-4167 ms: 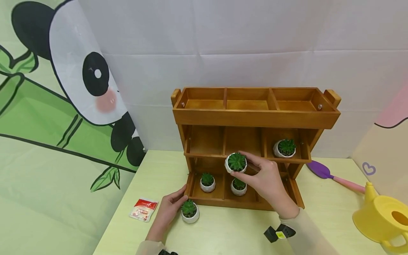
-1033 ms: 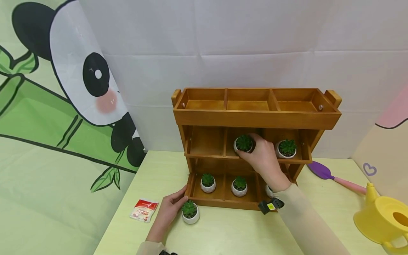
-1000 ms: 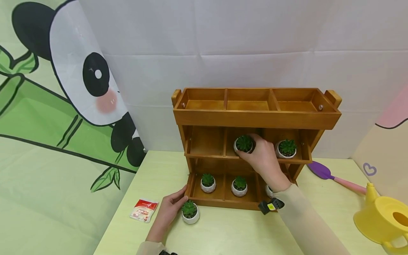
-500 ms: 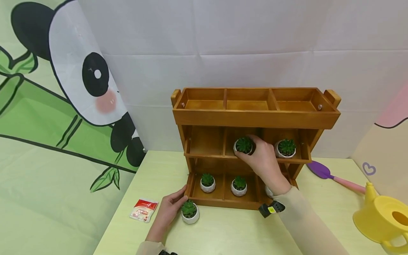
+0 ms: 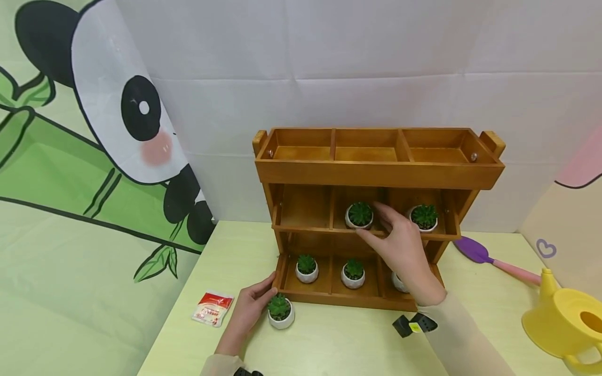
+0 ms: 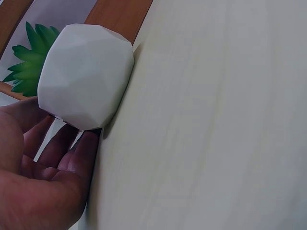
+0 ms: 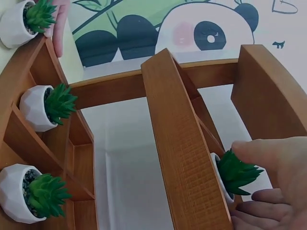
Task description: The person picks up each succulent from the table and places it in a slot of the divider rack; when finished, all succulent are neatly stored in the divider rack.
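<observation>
On the middle tier of the brown wooden shelf (image 5: pixel 376 175), a potted succulent (image 5: pixel 360 214) stands upright in the centre compartment. My right hand (image 5: pixel 405 251) is just right of it, thumb and fingers spread around that side without gripping; in the right wrist view this hand (image 7: pixel 280 184) is beside the green leaves. My left hand (image 5: pixel 251 305) touches the shelf's lower left corner, fingers fairly straight along its side. Close by that hand, another succulent in a faceted white pot (image 6: pixel 86 76) stands on the table, not held.
One succulent (image 5: pixel 424 217) occupies the middle tier's right compartment. Bottom-tier pots stand at left (image 5: pixel 307 269), centre (image 5: pixel 353 273) and right, partly behind my wrist (image 5: pixel 400 282). A red-white packet (image 5: pixel 212 309) lies left; a purple scoop (image 5: pixel 472 250) and yellow watering can (image 5: pixel 562 318) are right.
My right hand carried the succulent up and back into the middle tier's centre compartment, then let go and drew slightly right. The left hand has stayed at the shelf corner.
</observation>
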Demonstrator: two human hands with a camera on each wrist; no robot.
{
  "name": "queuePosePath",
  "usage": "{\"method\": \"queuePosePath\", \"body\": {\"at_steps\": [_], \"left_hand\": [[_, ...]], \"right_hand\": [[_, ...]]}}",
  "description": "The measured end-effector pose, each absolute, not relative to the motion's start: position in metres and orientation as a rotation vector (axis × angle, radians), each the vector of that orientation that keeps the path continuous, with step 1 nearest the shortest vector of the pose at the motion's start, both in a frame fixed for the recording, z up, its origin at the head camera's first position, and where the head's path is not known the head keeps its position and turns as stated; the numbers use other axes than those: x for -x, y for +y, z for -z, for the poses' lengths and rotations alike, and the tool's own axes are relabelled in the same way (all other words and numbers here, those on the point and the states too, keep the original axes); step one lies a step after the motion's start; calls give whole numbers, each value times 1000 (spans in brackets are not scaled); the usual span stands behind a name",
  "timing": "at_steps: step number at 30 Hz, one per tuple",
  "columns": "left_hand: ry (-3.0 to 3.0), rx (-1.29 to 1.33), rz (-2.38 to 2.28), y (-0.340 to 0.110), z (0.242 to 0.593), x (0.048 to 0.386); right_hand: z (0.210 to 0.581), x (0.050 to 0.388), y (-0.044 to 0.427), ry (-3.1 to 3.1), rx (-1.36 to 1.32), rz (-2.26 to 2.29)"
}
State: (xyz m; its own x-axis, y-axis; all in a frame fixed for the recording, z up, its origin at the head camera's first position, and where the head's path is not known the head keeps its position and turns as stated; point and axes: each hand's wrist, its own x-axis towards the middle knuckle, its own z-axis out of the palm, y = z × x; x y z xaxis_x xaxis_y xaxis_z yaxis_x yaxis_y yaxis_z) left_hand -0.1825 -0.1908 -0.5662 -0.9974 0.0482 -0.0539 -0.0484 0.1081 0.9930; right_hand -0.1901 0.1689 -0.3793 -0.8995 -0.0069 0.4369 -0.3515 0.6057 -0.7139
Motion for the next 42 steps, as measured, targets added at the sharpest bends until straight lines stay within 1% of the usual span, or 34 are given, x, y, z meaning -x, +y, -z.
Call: {"method": "queuePosePath", "body": {"at_steps": [11, 18, 42], "left_hand": [[2277, 3, -2053, -190, 564, 181], [2280, 3, -2048, -190, 563, 181], [2294, -7, -2035, -189, 564, 181]], "right_hand": [[396, 163, 172, -2291, -252, -1227], [413, 153, 169, -2244, -256, -1292], [485, 145, 136, -2433, -252, -1492]]}}
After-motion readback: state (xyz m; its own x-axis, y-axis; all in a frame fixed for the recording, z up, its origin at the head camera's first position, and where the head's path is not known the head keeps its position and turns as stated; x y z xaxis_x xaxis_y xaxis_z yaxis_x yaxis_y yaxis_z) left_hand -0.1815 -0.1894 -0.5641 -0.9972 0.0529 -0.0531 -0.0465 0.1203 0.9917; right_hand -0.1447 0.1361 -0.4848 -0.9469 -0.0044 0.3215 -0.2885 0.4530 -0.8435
